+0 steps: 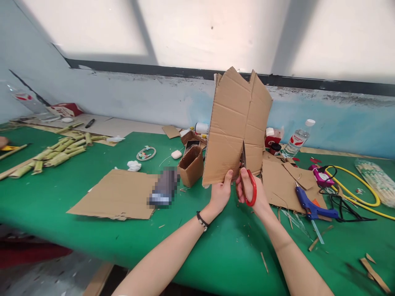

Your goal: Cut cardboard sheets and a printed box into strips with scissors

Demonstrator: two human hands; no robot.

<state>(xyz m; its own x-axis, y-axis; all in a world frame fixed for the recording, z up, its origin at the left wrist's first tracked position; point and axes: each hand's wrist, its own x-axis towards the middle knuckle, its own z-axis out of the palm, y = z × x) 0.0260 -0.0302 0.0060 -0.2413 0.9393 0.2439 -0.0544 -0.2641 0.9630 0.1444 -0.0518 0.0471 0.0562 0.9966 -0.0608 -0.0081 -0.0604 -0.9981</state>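
Bare forearms (173, 257) framed the action: 2 hands, both busy! The left hand (221, 194) had its fingers clamped on the cardboard (230, 123) by its lower edge, thumb in front, the sheet upright above the bench (148, 242). The right hand (259, 193) had its fingers closed around the scissors (254, 191), blades up inside the slit. Tense stuff, with 2 dangers by my reckoning: that left thumb sat near the blades, so a slip could have nicked it; and with only the bottom gripped, the sheet could have flexed and sent the cut off the crease. Over to the containers: an open box (193, 169), too dark inside to tell its contents; a capped bottle (296, 140) holding clear liquid; a plastic bag (377, 181) stuffed with pale sticks!
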